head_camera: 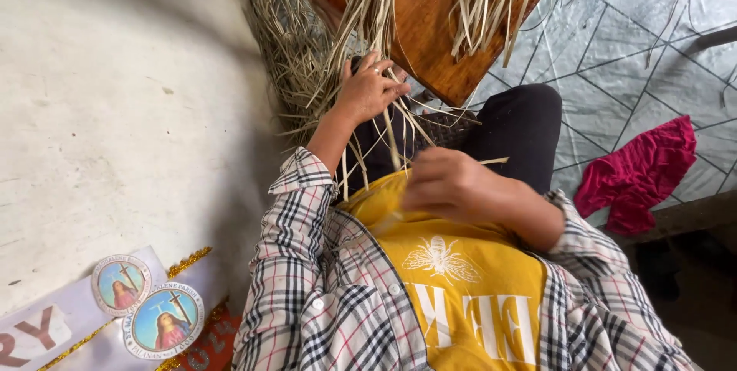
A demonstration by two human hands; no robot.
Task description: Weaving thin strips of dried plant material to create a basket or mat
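Long pale dried leaf strips point(368, 10) hang from a brown wooden board point(430, 26) and run down across my lap. My left hand point(368, 91) reaches up with a ring on one finger, its fingers closed around a bunch of these strips near the board's lower edge. My right hand point(449, 183), blurred, sits close to my chest over a yellow shirt point(461, 279) and pinches a few thin strips point(395, 148) that stick out to the right. A dark woven piece point(445, 129) lies on my lap between the hands, partly hidden.
A heap of loose dry strips point(295, 49) lies by the pale wall point(115, 110) on the left. A crumpled pink cloth point(637, 175) rests on the grey tiled floor point(637, 41) at right. A banner with round picture badges point(146, 306) is at lower left.
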